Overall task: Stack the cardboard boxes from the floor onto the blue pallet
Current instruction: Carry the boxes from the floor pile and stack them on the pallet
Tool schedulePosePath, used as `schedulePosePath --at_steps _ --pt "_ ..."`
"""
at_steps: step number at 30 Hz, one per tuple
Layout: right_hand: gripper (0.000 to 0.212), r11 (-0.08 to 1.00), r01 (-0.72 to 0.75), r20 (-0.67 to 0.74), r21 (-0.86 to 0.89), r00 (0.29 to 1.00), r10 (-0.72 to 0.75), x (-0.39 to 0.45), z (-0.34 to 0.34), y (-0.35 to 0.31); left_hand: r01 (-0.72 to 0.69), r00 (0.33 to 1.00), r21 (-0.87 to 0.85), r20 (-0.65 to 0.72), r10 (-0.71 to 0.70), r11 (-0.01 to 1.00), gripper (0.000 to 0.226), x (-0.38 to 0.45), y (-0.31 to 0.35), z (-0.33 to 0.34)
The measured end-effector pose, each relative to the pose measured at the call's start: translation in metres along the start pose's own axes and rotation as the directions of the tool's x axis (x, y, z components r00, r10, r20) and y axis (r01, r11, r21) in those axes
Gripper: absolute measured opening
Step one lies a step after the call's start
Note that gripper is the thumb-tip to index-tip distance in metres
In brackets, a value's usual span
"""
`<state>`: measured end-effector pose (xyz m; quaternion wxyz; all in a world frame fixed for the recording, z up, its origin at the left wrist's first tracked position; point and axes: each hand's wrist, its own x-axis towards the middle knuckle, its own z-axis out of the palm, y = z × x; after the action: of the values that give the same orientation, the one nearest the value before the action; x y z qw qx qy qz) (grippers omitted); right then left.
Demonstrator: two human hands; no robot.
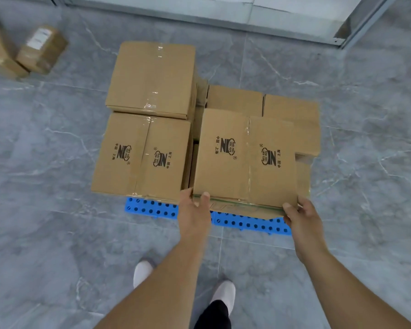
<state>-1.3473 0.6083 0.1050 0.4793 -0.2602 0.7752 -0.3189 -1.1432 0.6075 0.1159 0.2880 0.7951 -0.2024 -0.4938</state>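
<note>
Perforated blue plastic pallet (pixel 152 207) on grey floor, loaded with brown boxes. Taped brown cardboard box with black logos (pixel 244 160) on the right stack, near corners clasped by left hand (pixel 195 207) and right hand (pixel 301 214), thumbs on top.

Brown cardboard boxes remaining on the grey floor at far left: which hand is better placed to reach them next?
Left, probably. The left hand grips the held printed cardboard box on the side nearer those floor boxes; the right hand holds the opposite corner.
</note>
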Motion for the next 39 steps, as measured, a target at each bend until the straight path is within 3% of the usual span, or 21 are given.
schedulePosePath --at_steps 3,6,10,14,18,24,33,39 --pt "0.038 1.000 0.013 0.025 0.002 1.000 -0.013 0.014 0.015 0.014 -0.006 0.999 -0.058 -0.049 0.003 0.998 0.022 0.015 -0.017 0.007" --pt "0.034 1.000 0.029 0.037 -0.009 0.999 -0.028 0.028 0.026 0.027 -0.017 0.997 -0.063 -0.079 0.012 0.998 0.040 0.028 -0.032 0.012" --pt "0.034 0.999 0.032 0.032 -0.015 0.999 -0.031 0.040 0.036 0.041 0.017 0.991 -0.146 -0.126 -0.036 0.989 0.045 0.040 -0.042 0.021" --pt "0.039 0.999 0.025 0.042 -0.034 0.999 -0.024 0.043 0.043 0.051 0.116 0.972 -0.272 -0.167 -0.166 0.955 0.032 0.052 -0.049 0.023" --pt "0.040 0.995 0.042 0.044 -0.092 0.998 -0.038 0.044 0.048 0.058 0.152 0.958 -0.285 -0.192 -0.212 0.946 0.022 0.059 -0.058 0.018" --pt "0.041 0.995 0.040 0.038 -0.096 0.999 -0.036 0.041 0.050 0.056 0.251 0.929 -0.366 -0.171 -0.329 0.896 0.064 0.070 -0.055 0.005" --pt "0.039 0.995 0.004 0.019 -0.100 1.000 -0.002 0.042 0.056 0.058 0.262 0.924 -0.465 -0.133 -0.360 0.846 0.017 0.083 -0.055 0.000" --pt "0.046 0.984 0.012 0.018 -0.179 1.000 -0.009 0.042 0.057 0.052 0.293 0.921 -0.427 -0.113 -0.372 0.856 0.023 0.080 -0.051 -0.004"
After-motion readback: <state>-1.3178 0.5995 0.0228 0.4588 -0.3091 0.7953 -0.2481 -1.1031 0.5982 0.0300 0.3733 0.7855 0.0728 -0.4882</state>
